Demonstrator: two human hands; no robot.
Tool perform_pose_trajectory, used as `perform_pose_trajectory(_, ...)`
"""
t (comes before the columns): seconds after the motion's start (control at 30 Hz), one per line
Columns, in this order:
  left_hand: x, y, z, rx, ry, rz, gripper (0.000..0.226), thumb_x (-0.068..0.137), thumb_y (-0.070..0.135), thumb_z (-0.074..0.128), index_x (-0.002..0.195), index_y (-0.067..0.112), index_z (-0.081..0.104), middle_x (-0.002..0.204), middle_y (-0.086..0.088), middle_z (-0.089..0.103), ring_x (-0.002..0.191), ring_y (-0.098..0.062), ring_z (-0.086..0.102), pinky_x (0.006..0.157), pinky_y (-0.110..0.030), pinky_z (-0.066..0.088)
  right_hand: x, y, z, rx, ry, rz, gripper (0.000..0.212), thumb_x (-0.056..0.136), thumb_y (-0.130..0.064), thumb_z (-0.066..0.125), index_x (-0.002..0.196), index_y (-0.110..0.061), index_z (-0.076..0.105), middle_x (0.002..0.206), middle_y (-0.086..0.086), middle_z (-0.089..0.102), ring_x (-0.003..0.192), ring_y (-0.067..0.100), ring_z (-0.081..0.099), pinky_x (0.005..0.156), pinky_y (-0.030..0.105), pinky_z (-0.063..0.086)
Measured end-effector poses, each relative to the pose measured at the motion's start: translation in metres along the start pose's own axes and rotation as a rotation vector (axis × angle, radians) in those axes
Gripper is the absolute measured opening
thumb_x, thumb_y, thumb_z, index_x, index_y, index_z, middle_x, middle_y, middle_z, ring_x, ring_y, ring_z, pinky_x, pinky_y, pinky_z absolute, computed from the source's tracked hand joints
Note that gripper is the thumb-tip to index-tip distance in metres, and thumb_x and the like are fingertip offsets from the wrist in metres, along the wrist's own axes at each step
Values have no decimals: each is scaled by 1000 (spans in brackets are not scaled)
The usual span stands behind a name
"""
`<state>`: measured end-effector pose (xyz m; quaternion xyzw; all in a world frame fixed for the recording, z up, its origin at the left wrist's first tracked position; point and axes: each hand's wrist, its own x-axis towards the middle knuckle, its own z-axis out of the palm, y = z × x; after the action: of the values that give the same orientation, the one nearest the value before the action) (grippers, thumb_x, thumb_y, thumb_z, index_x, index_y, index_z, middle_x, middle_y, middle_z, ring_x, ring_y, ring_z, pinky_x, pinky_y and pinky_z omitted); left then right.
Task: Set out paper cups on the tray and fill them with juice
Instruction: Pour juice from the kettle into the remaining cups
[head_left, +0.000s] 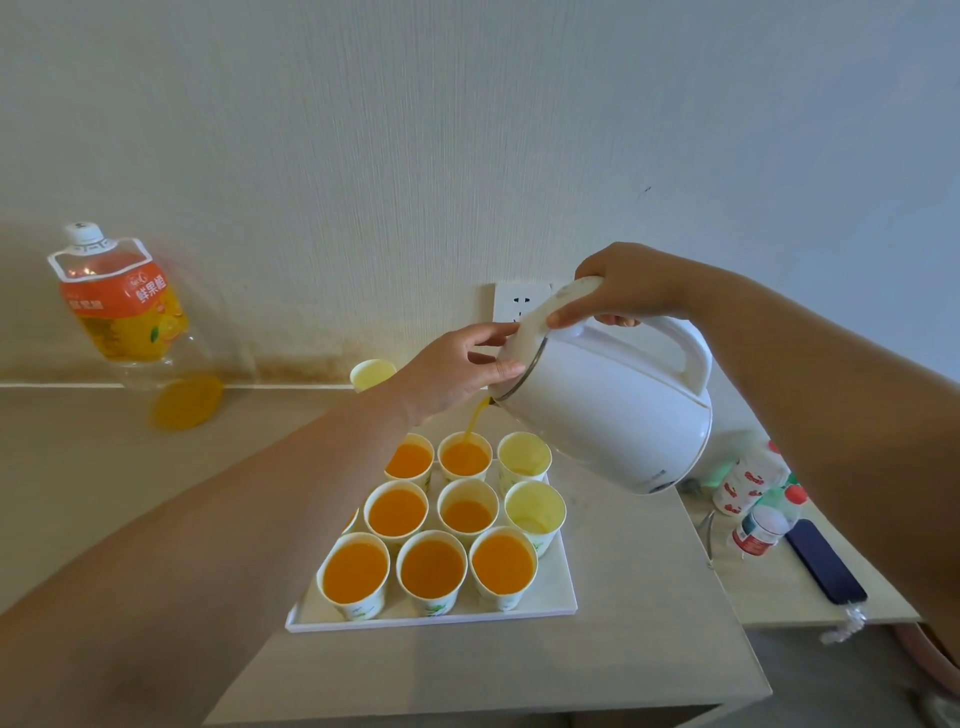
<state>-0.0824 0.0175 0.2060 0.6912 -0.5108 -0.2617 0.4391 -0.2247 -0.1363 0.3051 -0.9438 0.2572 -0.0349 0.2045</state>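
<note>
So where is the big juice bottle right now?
In the head view the juice bottle stands far left on the counter by the wall, well left of a lone paper cup and the tray.

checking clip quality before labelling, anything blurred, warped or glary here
Head view: wide-angle warp leans the juice bottle at the left edge; the near left forearm looks soft, the cups and kettle at centre sharp; light even, no harsh glare.
</note>
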Motion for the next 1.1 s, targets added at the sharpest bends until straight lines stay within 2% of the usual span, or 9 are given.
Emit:
perform_pose_trajectory(0.2, 0, 0, 1, -24, 20, -2, 49, 88, 30, 66, 135, 27, 52, 128, 7, 60, 113, -12, 58, 98, -33, 48, -2, 10, 7, 71, 28, -12, 39, 74, -42, 75, 63, -13, 51, 54, 2, 53, 49, 15, 46, 56, 25, 37)
perform_pose_trajectory(0.33, 2, 5, -1, -1, 52, 22, 49, 87, 34, 66, 134, 28, 53, 130, 6, 56, 113, -12, 56, 82, -18, 48, -5, 19, 6, 175, 62, -23, 37, 75, -39, 76, 64, -12, 53, 52, 0, 52, 48, 12, 44, 57, 26, 36)
perform_pose_trajectory(0.47, 6, 15, -4, 13, 98, 40, 48, 87, 35, 65, 133, 31, 52, 136, 4, 50, 118, -14, 51, 72, -11, 43, -7, 23, 1, 233, 107, -31, 36, 75, -39, 74, 65, -11, 54, 45, -6, 50, 44, 9, 42, 57, 26, 36)
perform_pose_trajectory(0.63, 8, 23, -3, 16, 89, 69, 50, 89, 34, 64, 136, 28, 50, 135, 6, 52, 115, -13, 52, 70, -8, 42, -9, 22, -9, 216, 110, -29, 38, 74, -42, 74, 66, -11, 55, 44, -7, 50, 44, 9, 42, 58, 26, 36)
perform_pose_trajectory(0.73, 7, 24, 3, -6, 60, 69, 51, 89, 33, 63, 138, 25, 50, 132, 8, 55, 113, -11, 54, 66, -1, 44, -12, 22, -12, 166, 92, -18, 38, 75, -43, 73, 66, -11, 56, 45, -5, 50, 46, 10, 43, 60, 27, 37)
perform_pose_trajectory(0.9, 7, 23, 17, -19, 14, 64, 49, 89, 31, 65, 136, 25, 52, 128, 10, 59, 108, -5, 59, 74, -4, 45, -16, 30, -13, 112, 50, 14, 38, 74, -43, 75, 63, -14, 54, 50, -2, 53, 46, 12, 44, 61, 29, 38)
perform_pose_trajectory(1.03, 8, 22, 30, -37, -8, 42, 50, 87, 30, 67, 135, 25, 53, 127, 8, 60, 110, -6, 60, 86, -14, 45, -20, 41, -10, 93, 35, 44, 39, 71, -43, 77, 64, -12, 54, 50, -1, 52, 46, 13, 44, 60, 29, 38)
perform_pose_trajectory(1.1, 9, 20, 35, -40, -14, 41, 50, 87, 29, 67, 134, 24, 53, 128, 8, 60, 111, -7, 60, 87, -15, 46, -21, 44, -8, 83, 29, 50, 39, 71, -44, 77, 66, -11, 55, 51, 0, 53, 46, 13, 44, 59, 29, 38)
